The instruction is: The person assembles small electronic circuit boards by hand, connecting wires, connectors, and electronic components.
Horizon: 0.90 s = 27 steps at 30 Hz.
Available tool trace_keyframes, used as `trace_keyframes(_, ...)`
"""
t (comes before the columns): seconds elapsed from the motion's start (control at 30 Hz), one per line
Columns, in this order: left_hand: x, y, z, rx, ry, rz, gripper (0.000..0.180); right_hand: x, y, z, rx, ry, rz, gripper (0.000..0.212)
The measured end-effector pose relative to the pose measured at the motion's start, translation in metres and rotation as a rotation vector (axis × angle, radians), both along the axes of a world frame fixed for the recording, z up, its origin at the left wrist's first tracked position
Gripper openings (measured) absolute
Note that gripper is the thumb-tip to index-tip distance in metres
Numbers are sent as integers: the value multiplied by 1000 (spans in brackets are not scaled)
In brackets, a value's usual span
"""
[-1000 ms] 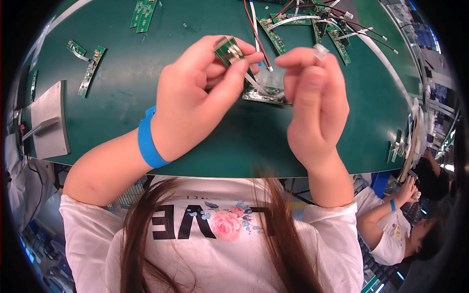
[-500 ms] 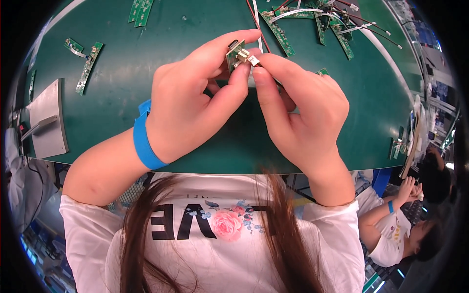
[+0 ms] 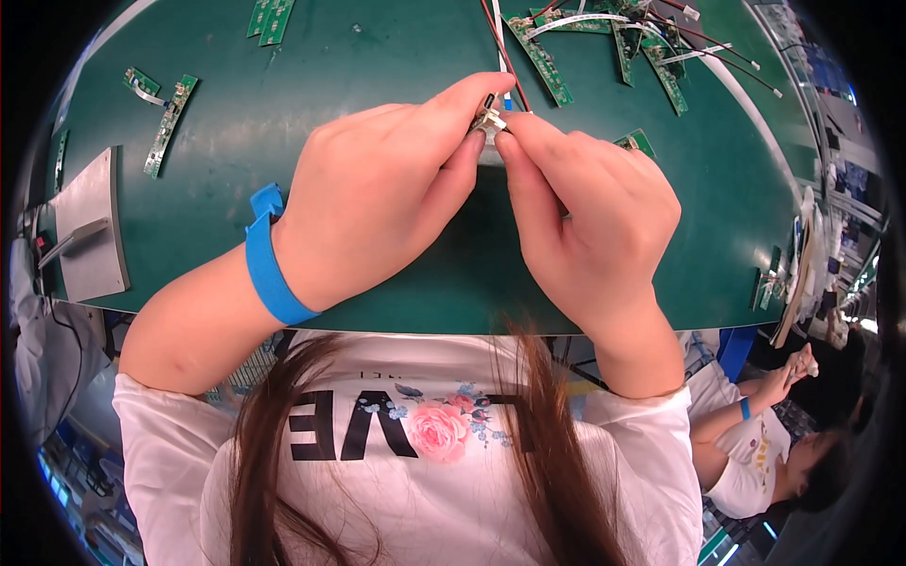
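Observation:
My left hand (image 3: 377,189), with a blue wrist strap (image 3: 272,269), pinches a small circuit board (image 3: 488,102) between thumb and forefinger. The board is turned nearly edge-on, so most of its face is hidden. My right hand (image 3: 596,203) is closed, its thumb and forefinger pinching a small white wire connector (image 3: 494,122) against the board's side. Whether the connector sits fully in the board's socket cannot be made out. Beyond the fingertips, a red wire (image 3: 500,42) and a white ribbon cable with a blue end run across the green table (image 3: 226,226).
Green circuit boards with wires (image 3: 623,47) lie in a cluster at the far right. Two joined boards (image 3: 170,127) are on the left, near a metal plate with a handle (image 3: 94,236). Another board (image 3: 637,141) lies behind my right hand. A co-worker (image 3: 755,429) sits at the lower right.
My hands have drawn closer together, the left moving slightly right. The board has turned from showing its face to nearly edge-on, and the connector is now up against it.

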<state>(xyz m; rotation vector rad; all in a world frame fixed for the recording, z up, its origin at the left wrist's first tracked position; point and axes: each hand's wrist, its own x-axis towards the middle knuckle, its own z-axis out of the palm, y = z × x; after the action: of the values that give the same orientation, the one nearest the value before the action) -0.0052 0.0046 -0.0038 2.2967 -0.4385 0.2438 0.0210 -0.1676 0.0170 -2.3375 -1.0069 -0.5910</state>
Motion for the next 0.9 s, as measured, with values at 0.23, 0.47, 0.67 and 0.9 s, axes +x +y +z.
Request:
trace_keyframes(0.23,-11,-4,14,-96,-8,-11,36,0,3,1,27,19,48,13)
trace_keyframes(0.47,-6,7,13,-93,-98,-126,44,1,-15,11,-4,99,65,6)
trace_keyframes(0.67,56,87,25,322,-201,398,36,32,-123,10,19,208,-585,18)
trace_keyframes(0.9,99,123,-4,425,19,461,23,57,-181,9,-417,-144,-806,31)
